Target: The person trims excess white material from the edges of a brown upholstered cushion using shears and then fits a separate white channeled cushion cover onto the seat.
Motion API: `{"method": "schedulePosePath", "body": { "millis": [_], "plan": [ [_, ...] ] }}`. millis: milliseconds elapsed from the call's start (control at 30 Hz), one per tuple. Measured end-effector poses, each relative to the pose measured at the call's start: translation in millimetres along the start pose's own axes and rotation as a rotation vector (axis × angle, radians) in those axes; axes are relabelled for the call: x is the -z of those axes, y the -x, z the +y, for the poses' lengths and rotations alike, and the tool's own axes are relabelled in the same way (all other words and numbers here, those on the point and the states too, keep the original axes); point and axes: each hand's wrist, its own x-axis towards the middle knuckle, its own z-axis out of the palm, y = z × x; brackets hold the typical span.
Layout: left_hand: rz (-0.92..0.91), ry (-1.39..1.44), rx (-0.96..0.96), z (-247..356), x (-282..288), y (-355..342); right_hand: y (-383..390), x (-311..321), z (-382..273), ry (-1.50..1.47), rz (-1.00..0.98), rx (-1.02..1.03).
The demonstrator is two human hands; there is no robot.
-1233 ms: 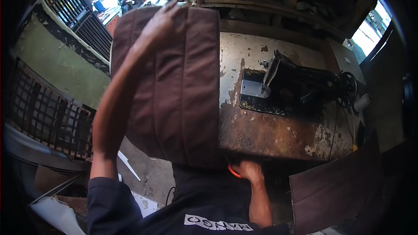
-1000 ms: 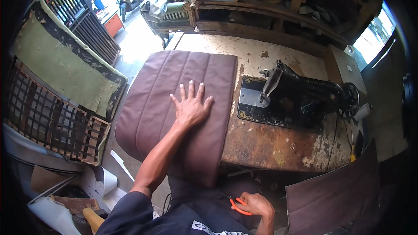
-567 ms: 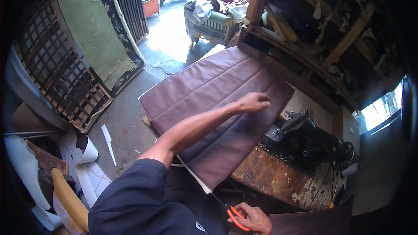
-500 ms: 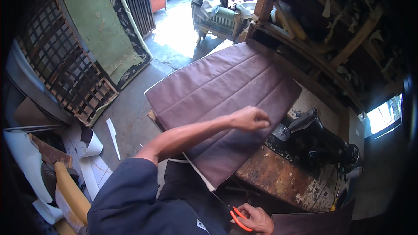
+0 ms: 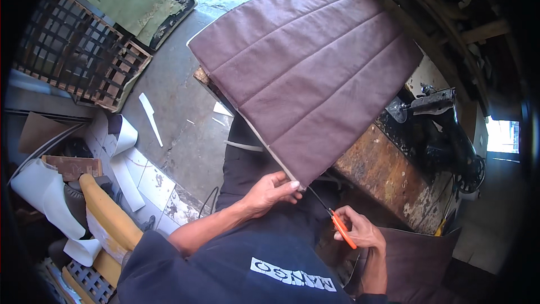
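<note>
A quilted brown panel with a pale edge hangs over the front of a worn wooden table. My left hand pinches its near corner from the left side. My right hand, lower right of that corner, grips orange-handled scissors; their thin dark blades point up at the corner, and I cannot tell if they touch it. A black sewing machine sits on the table, partly behind the panel.
Another brown sheet lies low at right. At left are a webbed frame, a worn green board, white offcuts on the floor and yellow foam. Timber framework stands behind the table.
My left hand has come down from on top of the panel to its near corner. My right hand has raised the scissors toward that corner. The view has tilted downward.
</note>
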Motion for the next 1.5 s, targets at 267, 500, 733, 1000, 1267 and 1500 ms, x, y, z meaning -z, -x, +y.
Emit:
{"method": "schedulePosePath", "body": {
  "millis": [267,500,733,1000,1267,1500],
  "plan": [
    [0.043,-0.093,-0.015,4,8,1,-14,-17,-11,0.016,-0.01,-0.012],
    [0.044,-0.112,-0.041,0,12,4,-8,-18,-17,0.047,-0.066,-0.013],
    [0.047,-0.173,-0.074,-3,7,8,-34,-27,-37,0.015,0.027,0.157],
    [0.066,-0.217,-0.049,-7,10,10,-39,-30,-31,0.029,0.001,0.188],
    [0.028,-0.255,-0.007,-8,9,17,-45,-37,-33,0.016,0.054,0.297],
    [-0.025,-0.328,0.018,-4,9,22,-55,-43,-41,-0.023,0.04,0.36]
  ]
}}
